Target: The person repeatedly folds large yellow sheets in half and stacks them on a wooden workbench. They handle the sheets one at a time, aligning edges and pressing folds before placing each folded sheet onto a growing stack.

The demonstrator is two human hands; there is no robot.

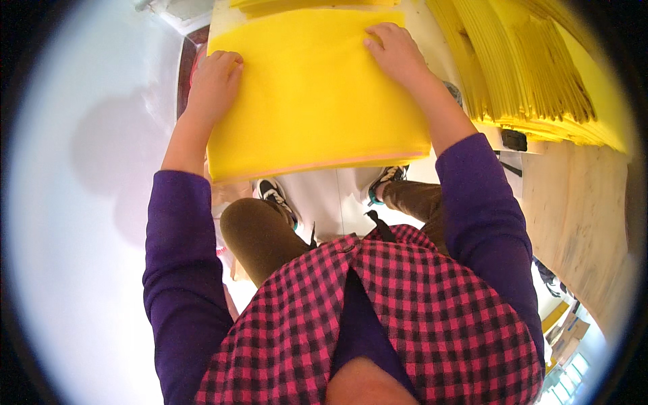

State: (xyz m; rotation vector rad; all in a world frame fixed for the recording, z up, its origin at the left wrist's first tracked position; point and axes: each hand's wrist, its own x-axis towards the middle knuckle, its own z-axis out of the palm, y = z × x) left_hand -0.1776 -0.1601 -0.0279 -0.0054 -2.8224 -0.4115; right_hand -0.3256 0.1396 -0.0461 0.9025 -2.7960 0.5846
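Note:
A flat stack of bright yellow fabric sheets [304, 101] lies in front of me, its layered near edge showing above my feet. My left hand [217, 75] is at the upper left edge of the stack, its fingers curled closed on the top sheet's margin. Farther up on the right side rests my right hand [397, 54]. Its bent fingers touch the yellow surface, and a small gap shows between thumb and forefinger. The undersides of both hands are hidden.
Thick folded bundles of yellow fabric [520, 67] are piled at the far right on a wooden table [574, 216]. A small black object [514, 140] sits by their near edge. More yellow material [304, 7] lies beyond the stack. A white wall [88, 202] stands left.

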